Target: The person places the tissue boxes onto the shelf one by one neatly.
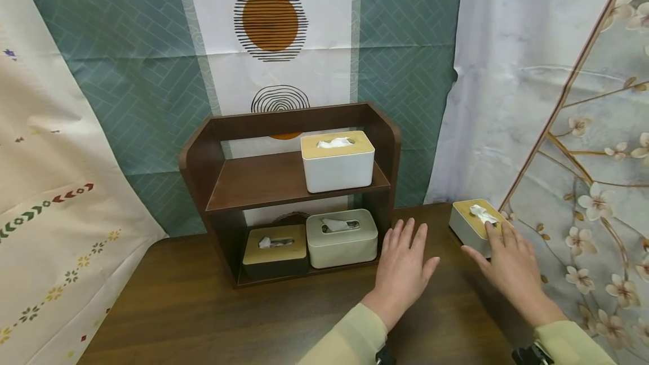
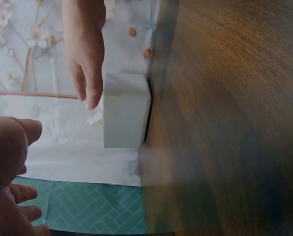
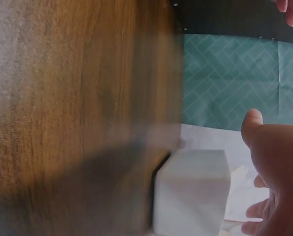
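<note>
Dark brown wooden table [image 1: 213,308] with a dark brown two-tier wooden shelf unit [image 1: 203,156] at its rear, against hanging patterned cloths. A bare strip of tabletop lies in front of the shelf unit and between it and the table's right edge.

Right hand [image 1: 509,266], fingers straight, reaches over a small white tissue box with a light wooden lid [image 1: 469,224] near the table's right rear corner, close to the white cloth backdrop [image 1: 507,72]; fingertips reach its lid, nothing grasped. Left hand [image 1: 403,266], fingers straight and spread, is above bare tabletop just right of the shelf unit, holding nothing.

Upper shelf: white tissue box with wooden lid [image 1: 338,161]. Lower shelf: dark tissue box with wooden lid [image 1: 275,250] and grey-white rounded tissue box [image 1: 342,237], side by side. Tissue protrudes from every box.
</note>
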`<state>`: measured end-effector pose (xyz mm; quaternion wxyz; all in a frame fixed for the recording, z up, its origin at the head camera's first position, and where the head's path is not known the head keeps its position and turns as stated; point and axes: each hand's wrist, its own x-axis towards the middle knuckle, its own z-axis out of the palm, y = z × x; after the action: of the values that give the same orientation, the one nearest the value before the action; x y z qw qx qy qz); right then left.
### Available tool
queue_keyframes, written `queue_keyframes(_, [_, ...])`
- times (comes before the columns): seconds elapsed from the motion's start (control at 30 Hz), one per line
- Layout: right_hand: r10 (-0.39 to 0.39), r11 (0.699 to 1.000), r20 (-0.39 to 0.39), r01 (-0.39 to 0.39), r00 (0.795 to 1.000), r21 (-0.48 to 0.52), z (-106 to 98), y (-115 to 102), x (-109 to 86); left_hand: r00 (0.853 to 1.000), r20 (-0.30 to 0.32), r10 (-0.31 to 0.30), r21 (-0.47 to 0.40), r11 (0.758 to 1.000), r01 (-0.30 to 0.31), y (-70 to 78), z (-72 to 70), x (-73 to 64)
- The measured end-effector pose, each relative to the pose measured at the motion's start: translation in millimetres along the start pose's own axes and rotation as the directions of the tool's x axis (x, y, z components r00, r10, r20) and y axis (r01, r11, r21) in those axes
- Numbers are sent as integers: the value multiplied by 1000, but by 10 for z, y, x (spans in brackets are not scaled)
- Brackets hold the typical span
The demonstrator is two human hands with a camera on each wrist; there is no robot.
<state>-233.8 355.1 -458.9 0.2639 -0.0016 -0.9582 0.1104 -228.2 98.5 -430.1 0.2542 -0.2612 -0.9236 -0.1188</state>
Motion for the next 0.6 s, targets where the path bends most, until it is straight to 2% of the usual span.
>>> queue_keyframes(0.37, [44, 999, 65, -44, 997, 2, 76, 52, 69, 997, 66, -50, -122, 991, 58, 59, 33, 3])
queue_keyframes(0.6, [18, 1000, 2, -18, 1000, -3, 134, 86, 81, 995, 79, -59, -152, 986, 71, 60, 53, -29])
